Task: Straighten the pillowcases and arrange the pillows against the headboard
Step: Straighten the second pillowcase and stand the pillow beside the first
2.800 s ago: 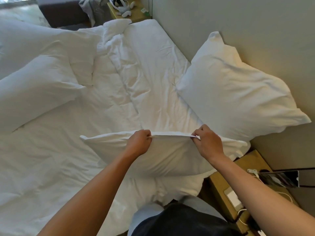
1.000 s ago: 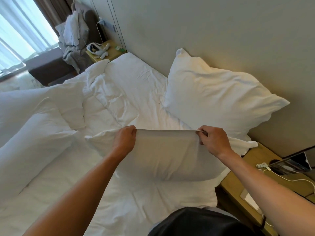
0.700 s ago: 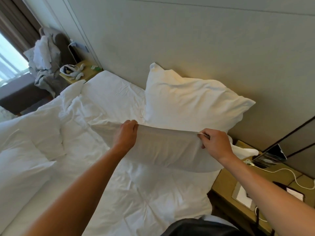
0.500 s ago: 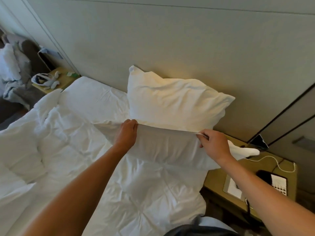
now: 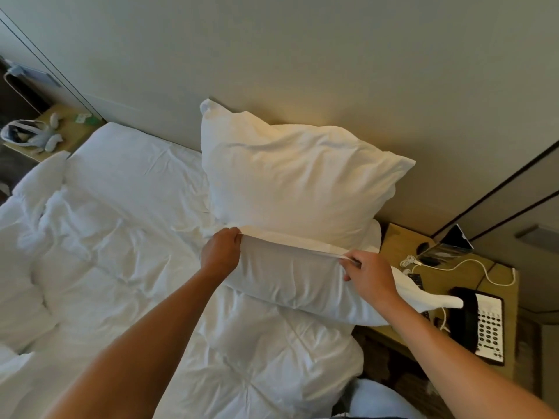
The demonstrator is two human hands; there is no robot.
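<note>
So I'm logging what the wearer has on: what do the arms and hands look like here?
Both forearms are bare, no sleeves in view. The left hand and right hand wear no gloves, and no rings, watch or wristband show.

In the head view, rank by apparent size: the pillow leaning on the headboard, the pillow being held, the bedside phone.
1. Leaning pillow, the largest.
2. Held pillow, gripped along its top edge by the left hand and right hand; partly hidden, so its true size is unsure.
3. Phone, the smallest.
</note>
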